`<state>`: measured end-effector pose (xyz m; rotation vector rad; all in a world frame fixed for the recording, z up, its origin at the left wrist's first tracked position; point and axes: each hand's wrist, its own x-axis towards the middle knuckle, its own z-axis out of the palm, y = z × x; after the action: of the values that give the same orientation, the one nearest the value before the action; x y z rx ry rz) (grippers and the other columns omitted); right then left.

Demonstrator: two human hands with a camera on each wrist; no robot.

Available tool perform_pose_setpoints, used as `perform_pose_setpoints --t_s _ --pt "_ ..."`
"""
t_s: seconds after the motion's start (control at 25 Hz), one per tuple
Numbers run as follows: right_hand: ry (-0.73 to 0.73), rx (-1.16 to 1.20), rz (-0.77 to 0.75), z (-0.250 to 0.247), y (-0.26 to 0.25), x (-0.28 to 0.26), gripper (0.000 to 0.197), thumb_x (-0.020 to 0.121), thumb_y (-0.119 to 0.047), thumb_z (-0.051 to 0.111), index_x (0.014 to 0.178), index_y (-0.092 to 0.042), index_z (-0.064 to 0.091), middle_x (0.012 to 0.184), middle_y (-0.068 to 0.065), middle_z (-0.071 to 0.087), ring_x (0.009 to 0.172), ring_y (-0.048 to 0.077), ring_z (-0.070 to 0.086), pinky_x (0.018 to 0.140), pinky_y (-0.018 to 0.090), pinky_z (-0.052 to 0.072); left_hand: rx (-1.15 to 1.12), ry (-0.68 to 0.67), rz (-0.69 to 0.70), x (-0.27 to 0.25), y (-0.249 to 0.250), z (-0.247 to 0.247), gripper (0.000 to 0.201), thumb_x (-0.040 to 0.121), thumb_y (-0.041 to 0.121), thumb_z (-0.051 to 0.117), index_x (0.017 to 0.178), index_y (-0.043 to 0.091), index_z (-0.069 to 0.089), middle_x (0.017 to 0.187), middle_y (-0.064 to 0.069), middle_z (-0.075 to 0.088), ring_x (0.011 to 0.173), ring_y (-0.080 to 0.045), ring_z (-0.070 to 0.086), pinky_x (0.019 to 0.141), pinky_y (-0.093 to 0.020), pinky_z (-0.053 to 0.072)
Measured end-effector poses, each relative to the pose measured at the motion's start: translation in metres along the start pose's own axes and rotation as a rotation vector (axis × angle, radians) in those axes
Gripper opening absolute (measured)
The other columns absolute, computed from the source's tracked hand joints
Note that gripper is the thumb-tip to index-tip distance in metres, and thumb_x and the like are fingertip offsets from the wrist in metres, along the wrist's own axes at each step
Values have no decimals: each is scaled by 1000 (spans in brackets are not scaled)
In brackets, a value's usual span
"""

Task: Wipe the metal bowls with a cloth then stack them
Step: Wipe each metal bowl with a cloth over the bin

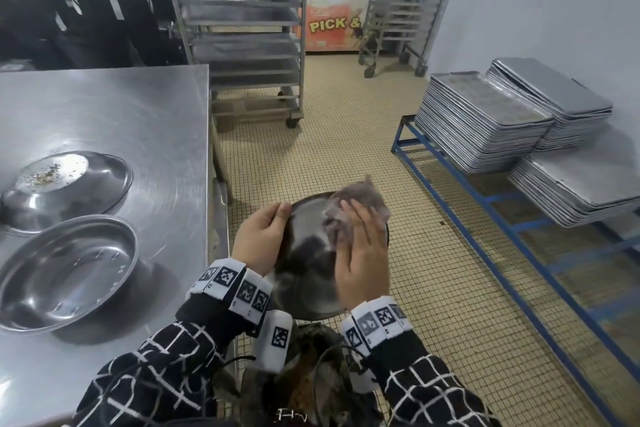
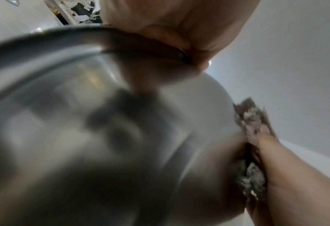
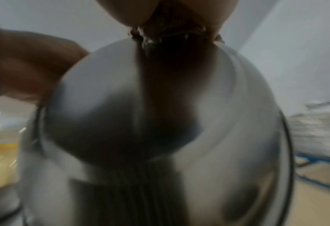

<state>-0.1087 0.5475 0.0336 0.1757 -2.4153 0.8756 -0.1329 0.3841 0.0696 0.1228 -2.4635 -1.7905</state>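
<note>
I hold a metal bowl [image 1: 306,260] upside down in the air, right of the steel table [image 1: 104,107], its outer bottom facing me. My left hand [image 1: 263,236] grips its left rim, thumb on top. My right hand [image 1: 360,253] presses a greyish-pink cloth [image 1: 356,208] flat against the bowl's far right side, fingers straight. The left wrist view shows the bowl's wall [image 2: 102,130] close up, with the cloth [image 2: 251,137] under the other hand at right. In the right wrist view the bowl's base [image 3: 140,107] fills the frame, the cloth [image 3: 169,30] at top.
On the table sit an upturned bowl [image 1: 65,187] with crumbs on its base and an upright bowl [image 1: 65,270] nearer me. Stacks of baking trays [image 1: 485,121] rest on a blue rack at right. Wheeled tray trolleys [image 1: 242,28] stand ahead on the tiled floor.
</note>
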Motion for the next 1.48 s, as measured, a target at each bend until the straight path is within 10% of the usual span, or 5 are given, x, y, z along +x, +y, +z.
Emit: perform_pose_setpoints --t_s 0.2,0.4,0.64,0.96,1.48 --pt "-66 321 654 -11 40 -7 37 100 -37 36 122 -18 58 105 -5 63 106 18 60 85 26 45 -140 82 -71 -5 1 -6 34 100 34 42 89 10 64 85 -13 65 78 -19 58 81 -33 48" --pt "28 280 259 -20 5 4 30 97 -29 47 120 -13 56 115 -6 59 101 -3 55 85 13 47 -68 75 -56 -5 1 0 36 100 35 40 86 11 63 84 -8 64 78 -17 56 74 -28 44" --pt "-19 -148 -35 13 -24 8 54 97 -46 26 143 -20 38 150 0 35 143 20 20 117 44 15 -85 65 7 -6 6 5 34 98 38 44 80 17 64 82 -9 68 83 -27 63 83 -46 52" --pt "-16 706 1061 10 54 -10 49 92 -64 29 130 -41 48 136 -2 50 124 22 46 108 49 36 -284 126 -134 -5 -7 -7 37 99 38 43 81 15 66 79 -6 65 82 -26 62 91 -48 49" --pt "-316 176 346 -55 45 53 27 100 -29 39 113 -13 58 90 -3 59 83 13 56 64 8 34 -6 -214 20 -4 -11 -5 29 97 35 46 96 15 66 93 -8 67 93 -24 61 90 -37 49"
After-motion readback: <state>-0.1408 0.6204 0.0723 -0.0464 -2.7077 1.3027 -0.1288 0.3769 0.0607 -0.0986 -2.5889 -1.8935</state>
